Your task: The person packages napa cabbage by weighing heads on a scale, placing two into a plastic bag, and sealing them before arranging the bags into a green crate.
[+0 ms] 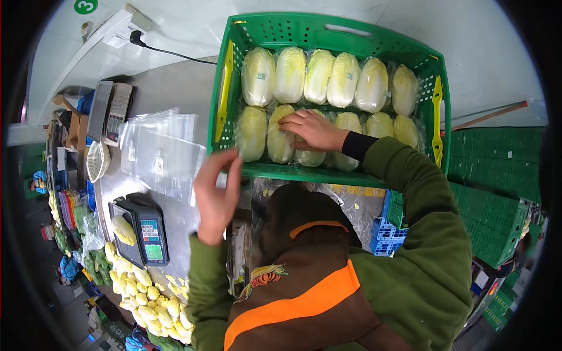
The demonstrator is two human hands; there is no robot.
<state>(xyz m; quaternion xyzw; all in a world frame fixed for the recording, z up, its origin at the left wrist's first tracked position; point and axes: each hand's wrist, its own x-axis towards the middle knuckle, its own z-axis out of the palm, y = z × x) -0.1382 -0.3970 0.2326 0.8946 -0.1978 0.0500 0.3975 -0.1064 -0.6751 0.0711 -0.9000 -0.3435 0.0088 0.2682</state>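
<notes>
On my feed the right hand [316,130] lies over the near row of the green plastic crate [281,22], its fingers slightly apart and the thumb set off from them, the fingertips on a wrapped napa cabbage [280,146], second from the left. The left hand [214,190] is by the crate's near left corner, thumb and forefinger tips close together; blur (a nuisance at this remove) keeps me from telling whether they pinch anything. The right hand hides much of the third cabbage [309,157] in that row, and the green sleeve [404,175] covers part of the crate's near rim. I can't read the display on the black digital scale [153,231].
</notes>
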